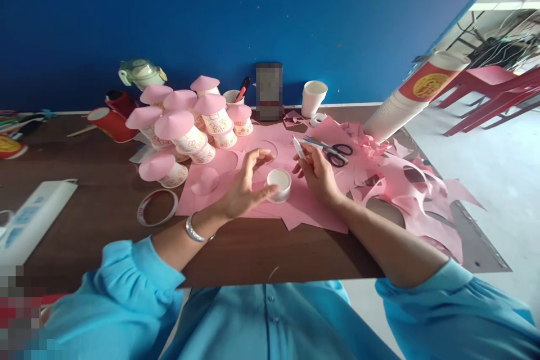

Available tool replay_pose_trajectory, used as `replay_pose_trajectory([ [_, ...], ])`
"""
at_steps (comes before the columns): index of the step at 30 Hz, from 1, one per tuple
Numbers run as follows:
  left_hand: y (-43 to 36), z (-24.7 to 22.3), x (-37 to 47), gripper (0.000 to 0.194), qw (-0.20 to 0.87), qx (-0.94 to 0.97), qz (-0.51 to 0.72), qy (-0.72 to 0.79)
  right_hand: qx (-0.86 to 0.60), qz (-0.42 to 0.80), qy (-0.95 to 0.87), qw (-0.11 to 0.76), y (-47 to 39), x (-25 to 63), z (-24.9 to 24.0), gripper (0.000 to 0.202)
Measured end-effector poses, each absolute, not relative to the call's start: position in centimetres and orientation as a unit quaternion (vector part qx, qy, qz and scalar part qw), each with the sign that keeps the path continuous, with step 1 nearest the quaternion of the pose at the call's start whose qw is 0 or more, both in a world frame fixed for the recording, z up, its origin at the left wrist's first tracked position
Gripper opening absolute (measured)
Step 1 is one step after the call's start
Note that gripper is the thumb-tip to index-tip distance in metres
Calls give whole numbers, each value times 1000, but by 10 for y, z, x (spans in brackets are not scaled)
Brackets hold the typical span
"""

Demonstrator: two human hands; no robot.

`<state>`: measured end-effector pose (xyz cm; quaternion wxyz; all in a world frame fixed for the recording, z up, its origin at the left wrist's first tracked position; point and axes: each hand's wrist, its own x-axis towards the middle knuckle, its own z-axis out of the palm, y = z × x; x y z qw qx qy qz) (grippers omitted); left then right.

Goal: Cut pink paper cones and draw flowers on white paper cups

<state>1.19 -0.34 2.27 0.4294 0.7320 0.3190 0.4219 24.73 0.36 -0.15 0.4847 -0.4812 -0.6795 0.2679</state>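
Note:
A small white paper cup stands on pink paper in front of me. Around its left side, my left hand is open, thumb and fingers spread; the thumb overlaps the cup's rim in view, and I cannot tell if it touches. To the right of the cup, my right hand is closed on a white marker whose reddish tip points up and left. Just beyond that hand lie scissors with black handles. Several decorated cups with pink cone roofs cluster at the left.
A roll of tape lies at the left, with a white power strip farther out. Pink paper scraps and a leaning stack of paper cups occupy the right. A phone-like device and a white cup stand by the blue wall.

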Motion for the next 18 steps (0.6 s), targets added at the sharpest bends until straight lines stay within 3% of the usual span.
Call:
replay_pose_trajectory([
  [3, 11, 28, 7, 41, 431, 691, 440, 378, -493, 268, -664, 494, 7, 249, -4, 34],
  [6, 27, 32, 3, 24, 395, 719, 392, 417, -518, 278, -638, 496, 11, 251, -8, 37],
  [10, 41, 29, 4, 23, 300, 800, 329, 402, -532, 286, -620, 501, 15, 253, -11, 34],
  [14, 43, 23, 5, 34, 237, 879, 241, 337, -522, 292, -613, 516, 15, 252, -8, 34],
  [18, 54, 26, 10, 22, 214, 887, 216, 348, -515, 288, -602, 538, 14, 251, -2, 34],
])
